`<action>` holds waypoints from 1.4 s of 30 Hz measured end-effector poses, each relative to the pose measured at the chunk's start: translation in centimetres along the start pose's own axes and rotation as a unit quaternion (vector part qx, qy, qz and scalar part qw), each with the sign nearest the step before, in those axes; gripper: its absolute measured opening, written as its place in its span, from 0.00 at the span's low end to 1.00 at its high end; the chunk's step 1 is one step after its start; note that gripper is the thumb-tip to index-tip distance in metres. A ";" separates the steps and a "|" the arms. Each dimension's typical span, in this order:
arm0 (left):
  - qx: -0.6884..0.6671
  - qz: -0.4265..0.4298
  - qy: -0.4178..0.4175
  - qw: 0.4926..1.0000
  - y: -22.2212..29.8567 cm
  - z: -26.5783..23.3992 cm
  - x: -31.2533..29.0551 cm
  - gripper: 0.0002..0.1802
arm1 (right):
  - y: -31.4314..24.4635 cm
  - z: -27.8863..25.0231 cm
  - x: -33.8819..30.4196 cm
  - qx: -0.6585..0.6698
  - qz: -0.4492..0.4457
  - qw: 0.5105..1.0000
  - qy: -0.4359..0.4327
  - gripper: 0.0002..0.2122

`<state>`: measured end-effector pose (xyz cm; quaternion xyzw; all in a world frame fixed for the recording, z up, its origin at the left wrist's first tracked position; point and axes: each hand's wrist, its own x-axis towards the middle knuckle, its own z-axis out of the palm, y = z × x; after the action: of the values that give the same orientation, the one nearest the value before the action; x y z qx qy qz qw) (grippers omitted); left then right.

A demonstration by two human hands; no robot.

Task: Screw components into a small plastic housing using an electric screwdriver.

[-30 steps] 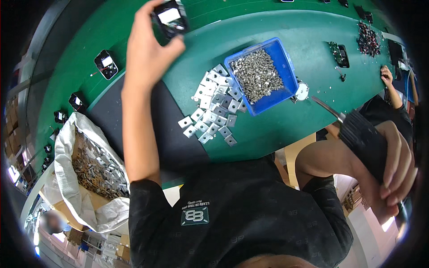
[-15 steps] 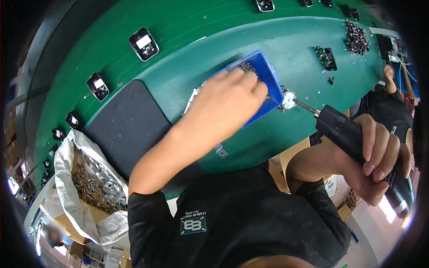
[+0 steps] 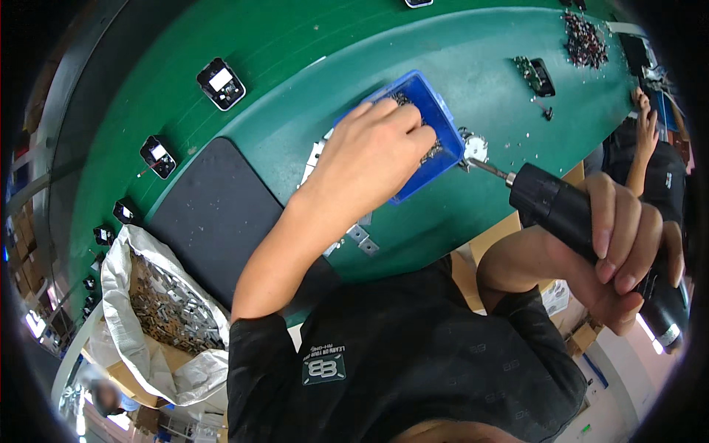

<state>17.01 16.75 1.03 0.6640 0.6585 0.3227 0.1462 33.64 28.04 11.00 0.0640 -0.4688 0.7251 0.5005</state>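
Observation:
My left hand (image 3: pixel 378 148) reaches into a blue plastic bin (image 3: pixel 430 103), its fingers bent down among small dark screws (image 3: pixel 434 150). The fingertips are hidden, so whatever they pinch cannot be made out. In my right hand (image 3: pixel 626 240) is a black electric screwdriver (image 3: pixel 554 201), held with the fingers wrapped round its body. Its bit points left toward the bin's right side, near a round white part (image 3: pixel 476 149). Small metal brackets (image 3: pixel 362 240) lie on the green table below my left wrist. White pieces (image 3: pixel 313 157) show partly behind that hand.
A black mat (image 3: pixel 214 214) lies left of my forearm. Beside it stands a white sack (image 3: pixel 117 277) of metal pieces. Black housings (image 3: pixel 221 83) line the far green surface. A heap of small parts (image 3: pixel 585 40) and another person's arm (image 3: pixel 644 144) are at right.
The view has shifted a little. My left hand stays in the bin, its fingers slightly moved. More brackets show below my wrist. The other person's hand has opened and stretched out.

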 end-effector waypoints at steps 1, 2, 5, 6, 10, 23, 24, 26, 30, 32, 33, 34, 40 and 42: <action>-0.007 -0.003 0.022 1.000 0.1 0.1 -0.1 0.08 | 0.0 0.0 0.2 -0.006 0.012 1.000 -0.008 0.16; -0.010 -0.004 0.016 1.000 0.1 0.3 -0.2 0.08 | 0.2 0.0 0.0 -0.007 0.014 1.000 -0.001 0.16; -0.029 -0.025 0.091 0.995 0.0 1.0 -1.0 0.09 | -0.3 -0.5 0.7 0.010 0.088 0.995 -0.047 0.18; -0.052 -0.032 0.109 0.992 0.0 1.1 -1.3 0.09 | 0.2 -0.5 0.3 0.011 0.089 0.995 -0.046 0.18; -0.159 -0.110 0.154 0.969 1.5 0.8 -1.7 0.10 | 1.8 0.7 -0.1 0.098 0.050 0.994 -0.002 0.12; -0.308 -0.111 0.245 0.913 2.0 1.1 -4.0 0.13 | -0.8 -0.8 1.1 0.088 0.217 0.969 -0.076 0.11; -0.277 -0.080 0.253 0.924 1.9 1.1 -3.9 0.14 | -1.0 -0.8 1.1 0.086 0.230 0.966 -0.082 0.11; -0.244 -0.049 0.262 0.932 1.6 1.2 -3.7 0.15 | -1.1 -0.7 1.2 0.082 0.255 0.959 -0.096 0.12; -0.235 0.018 0.276 0.932 1.4 1.1 -3.5 0.16 | 0.6 0.4 0.3 0.109 0.172 0.975 -0.086 0.12; -0.234 0.018 0.278 0.931 1.5 1.0 -3.8 0.16 | 0.9 0.2 0.2 0.123 0.167 0.974 -0.088 0.12; -0.236 0.012 0.278 0.931 1.5 0.9 -3.9 0.15 | 1.0 0.2 0.1 0.131 0.165 0.974 -0.089 0.12; -0.239 0.008 0.277 0.930 1.6 0.8 -3.9 0.15 | 1.0 0.1 0.1 0.136 0.162 0.973 -0.089 0.12; -0.163 0.062 0.261 0.949 1.6 0.3 -4.2 0.17 | 1.1 -0.1 -0.8 0.105 0.161 0.980 -0.058 0.10; -0.151 0.064 0.273 0.948 1.6 0.4 -4.2 0.18 | 1.4 0.1 -0.8 0.100 0.165 0.980 -0.051 0.10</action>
<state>18.84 12.63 0.72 0.5614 0.5729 0.5959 0.0378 32.91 27.39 9.75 0.0729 -0.4227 0.8367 0.3405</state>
